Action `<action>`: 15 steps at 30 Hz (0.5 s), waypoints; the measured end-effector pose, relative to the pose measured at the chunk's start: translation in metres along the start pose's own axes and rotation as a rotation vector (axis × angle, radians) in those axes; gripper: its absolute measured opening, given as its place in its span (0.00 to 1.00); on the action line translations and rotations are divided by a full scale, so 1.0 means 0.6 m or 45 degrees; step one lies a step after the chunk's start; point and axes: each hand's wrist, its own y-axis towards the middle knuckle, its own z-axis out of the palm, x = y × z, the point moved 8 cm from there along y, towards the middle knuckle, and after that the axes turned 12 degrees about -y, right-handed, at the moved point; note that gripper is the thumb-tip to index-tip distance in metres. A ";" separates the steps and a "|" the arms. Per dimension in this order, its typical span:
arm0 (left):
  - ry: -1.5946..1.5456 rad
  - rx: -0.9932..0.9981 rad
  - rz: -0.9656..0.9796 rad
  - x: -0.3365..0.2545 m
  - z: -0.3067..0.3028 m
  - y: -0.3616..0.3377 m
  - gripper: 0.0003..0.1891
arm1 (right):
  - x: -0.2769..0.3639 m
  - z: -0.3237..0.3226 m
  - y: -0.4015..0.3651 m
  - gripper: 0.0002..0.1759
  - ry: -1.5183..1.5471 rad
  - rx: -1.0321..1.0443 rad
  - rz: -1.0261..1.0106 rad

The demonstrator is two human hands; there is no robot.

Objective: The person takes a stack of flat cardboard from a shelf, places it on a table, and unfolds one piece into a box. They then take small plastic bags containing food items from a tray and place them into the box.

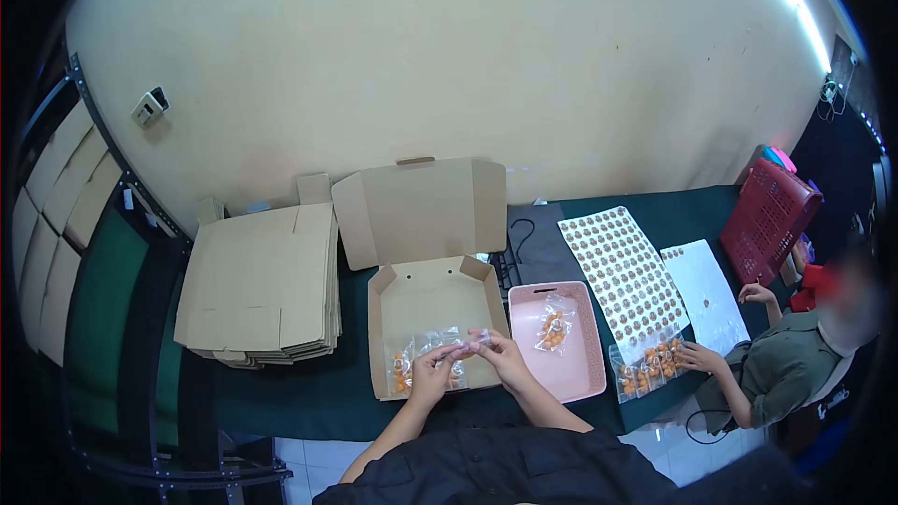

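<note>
My left hand (432,372) and my right hand (505,365) meet over the front of an open cardboard box (435,295). Their fingers are closed, pinching what looks like a small clear plastic bag (481,337); its contents are hidden. Beneath them, in the box, lie several clear plastic bags (400,369) with orange pieces inside. Just right of my right hand stands a pink plastic basket (591,355), with clear bags of orange pieces (554,325) in it.
Flattened cardboard boxes (257,281) are stacked at the left. Rightward lie a sheet of round stickers (622,271), a white sheet (706,295) and a row of bagged orange pieces (645,374), touched by a co-worker's hand (702,357). A red basket (767,215) leans behind.
</note>
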 end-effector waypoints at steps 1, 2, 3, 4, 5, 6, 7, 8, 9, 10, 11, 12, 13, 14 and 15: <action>0.002 0.050 0.082 -0.011 0.002 0.001 0.13 | 0.011 -0.004 0.000 0.15 -0.011 -0.017 -0.024; -0.001 0.043 0.071 -0.012 -0.003 0.006 0.13 | 0.018 -0.006 0.003 0.15 -0.010 -0.012 -0.011; -0.050 0.093 0.015 -0.015 0.001 0.007 0.14 | 0.027 -0.005 0.001 0.15 0.055 -0.006 0.029; -0.105 0.130 -0.043 -0.014 0.002 0.001 0.16 | 0.027 -0.002 -0.003 0.15 0.117 0.008 0.078; -0.052 0.167 -0.065 0.001 -0.008 0.005 0.19 | 0.017 0.001 -0.002 0.17 0.168 0.040 0.101; -0.150 0.221 -0.095 0.003 -0.006 0.005 0.19 | -0.001 0.001 -0.001 0.17 0.209 0.038 0.156; -0.248 0.284 -0.114 0.001 -0.001 0.007 0.20 | -0.014 -0.002 0.002 0.17 0.247 0.029 0.199; -0.251 0.274 -0.113 0.001 -0.003 0.007 0.20 | -0.021 -0.003 0.004 0.17 0.244 0.039 0.204; -0.329 0.170 -0.039 -0.008 -0.012 0.009 0.19 | -0.015 -0.009 0.005 0.17 0.298 0.000 0.177; -0.404 0.070 0.034 -0.017 -0.020 0.011 0.20 | -0.008 -0.017 0.006 0.18 0.352 -0.044 0.147; -0.408 0.068 0.030 -0.020 -0.018 0.015 0.20 | -0.004 -0.019 0.007 0.18 0.350 -0.045 0.153; -0.352 -0.018 0.035 -0.030 -0.024 0.017 0.20 | 0.006 -0.032 0.007 0.18 0.321 -0.168 0.106; -0.295 -0.109 0.032 -0.033 -0.035 0.011 0.20 | 0.014 -0.042 0.002 0.18 0.291 -0.289 0.067; -0.179 0.071 -0.052 -0.003 -0.038 0.013 0.22 | 0.019 -0.041 -0.001 0.20 0.253 -0.317 0.062; -0.179 0.060 -0.067 0.000 -0.033 0.005 0.22 | 0.015 -0.033 -0.003 0.20 0.257 -0.313 0.079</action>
